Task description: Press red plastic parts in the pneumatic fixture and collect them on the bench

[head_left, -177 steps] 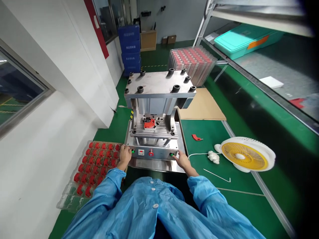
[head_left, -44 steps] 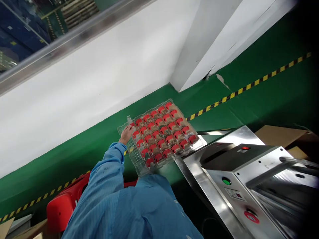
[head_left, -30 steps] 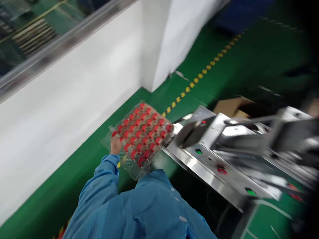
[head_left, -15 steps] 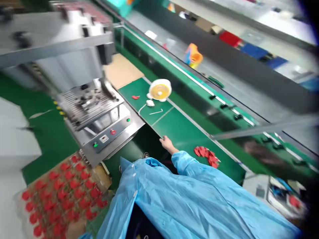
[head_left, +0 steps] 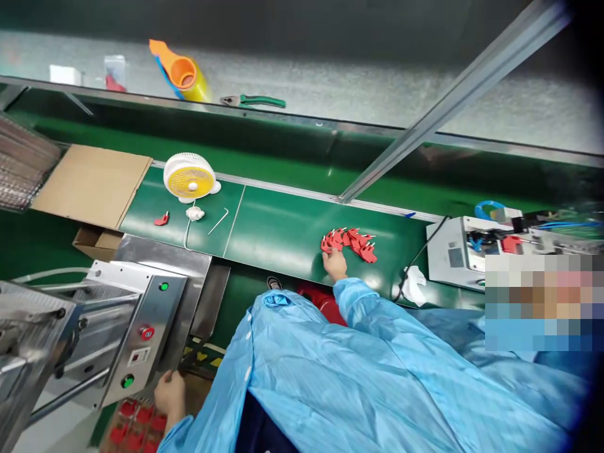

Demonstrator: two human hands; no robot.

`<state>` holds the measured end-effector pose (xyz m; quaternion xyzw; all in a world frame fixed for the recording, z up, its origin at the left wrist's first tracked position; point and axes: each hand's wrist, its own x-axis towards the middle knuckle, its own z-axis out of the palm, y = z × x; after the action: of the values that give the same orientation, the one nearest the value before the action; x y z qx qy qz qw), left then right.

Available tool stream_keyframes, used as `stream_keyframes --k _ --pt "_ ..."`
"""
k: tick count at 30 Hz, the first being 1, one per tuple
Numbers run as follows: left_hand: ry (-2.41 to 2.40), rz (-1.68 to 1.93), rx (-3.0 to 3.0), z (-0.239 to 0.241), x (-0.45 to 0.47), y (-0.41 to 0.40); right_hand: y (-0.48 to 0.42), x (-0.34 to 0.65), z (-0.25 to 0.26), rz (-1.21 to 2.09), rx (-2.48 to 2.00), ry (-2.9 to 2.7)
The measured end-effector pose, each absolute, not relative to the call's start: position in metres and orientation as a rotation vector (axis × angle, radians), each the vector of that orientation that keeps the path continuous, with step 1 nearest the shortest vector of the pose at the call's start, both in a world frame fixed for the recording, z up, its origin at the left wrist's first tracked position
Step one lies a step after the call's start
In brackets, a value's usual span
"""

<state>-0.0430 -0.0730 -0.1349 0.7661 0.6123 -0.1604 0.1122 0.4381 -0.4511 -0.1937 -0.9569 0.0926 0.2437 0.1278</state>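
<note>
My right hand [head_left: 335, 263] reaches onto the green bench [head_left: 278, 229], its fingertips on the near edge of a pile of small red plastic parts [head_left: 350, 241]. Whether it grips one is unclear. My left hand [head_left: 170, 392] is low at the left, resting by the edge of a clear tray of red parts [head_left: 134, 429], just below the steel press's control panel [head_left: 141, 333] with its green and red buttons. Its fingers are hidden. Both arms are in blue smock sleeves.
A yellow-and-white fan [head_left: 190, 176], a lone red part [head_left: 162, 219], a white cable and a cardboard sheet [head_left: 92, 185] lie at the bench's left. A small grey machine [head_left: 465, 251] stands at the right by a co-worker in blue [head_left: 533, 352]. Pliers [head_left: 255, 100] lie on the far belt.
My view has swung from the tray on the left to the bench on the right. My right hand has moved from the bench edge to the red pile. My left hand stays by the tray.
</note>
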Motion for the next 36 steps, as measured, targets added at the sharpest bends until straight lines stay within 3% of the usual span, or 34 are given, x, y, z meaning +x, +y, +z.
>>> stream_keyframes --k 3,10,16,21,28,36 --pt "1.962 -0.371 2.106 -0.146 -0.011 -0.065 -0.455 0.462 -0.199 0.755 -2.772 0.219" --pt "1.676 -0.100 2.076 -0.145 0.070 -0.087 -0.444 0.468 -0.202 0.755 -2.730 -0.068" --pt "1.071 0.312 1.955 -0.105 0.160 -0.118 -0.365 0.434 -0.180 0.234 -2.143 -0.837" --pt "0.629 0.490 2.028 -0.053 0.201 -0.124 -0.273 0.392 -0.126 0.187 -1.731 -1.108" --pt "0.541 0.753 2.010 -0.021 0.143 -0.102 -0.187 0.301 -0.063 0.457 -1.388 -1.233" --pt "0.800 0.915 1.951 -0.016 0.022 -0.068 -0.118 0.190 -0.041 0.863 -1.163 -1.313"
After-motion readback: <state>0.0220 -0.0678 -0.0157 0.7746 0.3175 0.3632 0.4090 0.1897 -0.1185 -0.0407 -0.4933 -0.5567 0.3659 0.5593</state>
